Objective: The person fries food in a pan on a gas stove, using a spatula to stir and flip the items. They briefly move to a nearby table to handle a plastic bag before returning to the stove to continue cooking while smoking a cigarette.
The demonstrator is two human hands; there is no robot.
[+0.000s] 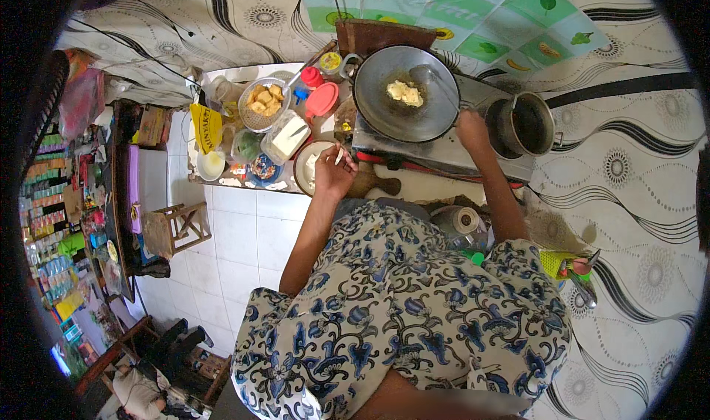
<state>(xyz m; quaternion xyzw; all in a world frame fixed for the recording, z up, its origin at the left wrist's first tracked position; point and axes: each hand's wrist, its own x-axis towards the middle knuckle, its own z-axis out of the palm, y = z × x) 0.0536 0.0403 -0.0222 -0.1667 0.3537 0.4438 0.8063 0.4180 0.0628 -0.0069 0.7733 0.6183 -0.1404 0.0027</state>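
Observation:
A large metal wok (383, 123) sits on the stove, with pale yellow food pieces (405, 94) frying at its middle. A long-handled metal spatula (427, 75) rests in the wok with its blade beyond the food. My right hand (471, 127) is closed at the wok's right rim, where the spatula's handle ends. My left hand (335, 173) hovers over a light bowl (300, 170) with white contents, fingers curled and partly spread; whether a small piece is between them is unclear. Left of it stands a plastic tub with a white block (289, 138). A perforated metal strainer (249, 121) holds golden fried pieces (264, 99).
A metal pot (546, 126) stands at the stove's right. A wooden board (383, 185) lies in front of the stove. Jars, a red-lidded container (321, 99), a yellow pouch (206, 126) and a small bowl (211, 166) crowd the table's left. A seated person (138, 392) is at lower left.

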